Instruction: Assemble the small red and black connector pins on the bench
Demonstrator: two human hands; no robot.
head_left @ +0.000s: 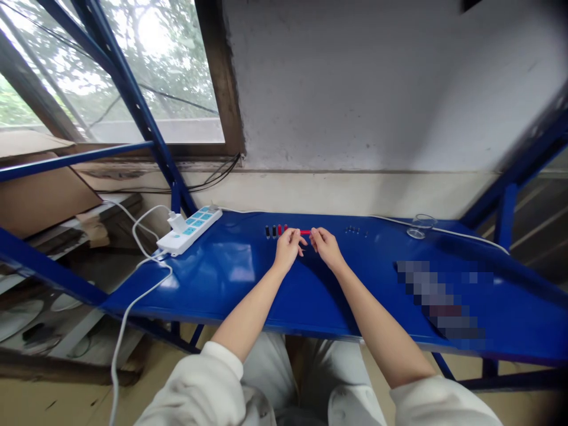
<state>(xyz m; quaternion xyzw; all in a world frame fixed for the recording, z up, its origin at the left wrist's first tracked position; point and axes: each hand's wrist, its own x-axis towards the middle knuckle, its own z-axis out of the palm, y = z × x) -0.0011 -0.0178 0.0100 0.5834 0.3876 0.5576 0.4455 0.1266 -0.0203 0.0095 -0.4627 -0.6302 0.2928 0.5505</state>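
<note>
Both of my hands meet over the far middle of the blue metal bench (248, 278). My left hand (288, 247) and my right hand (325, 246) each pinch one end of a small red rod-like piece (305, 232) held between them, just above the bench. Directly left of my left hand stands a short row of small black and red pieces (274, 231). A few tiny dark pieces (355, 230) lie on the bench to the right of my right hand.
A white power strip (190, 231) with its white cord (133, 296) lies at the bench's left end. A clear cup-like thing (417, 226) and a thin cable sit far right. Blue frame struts rise on both sides; a window and cardboard are at left.
</note>
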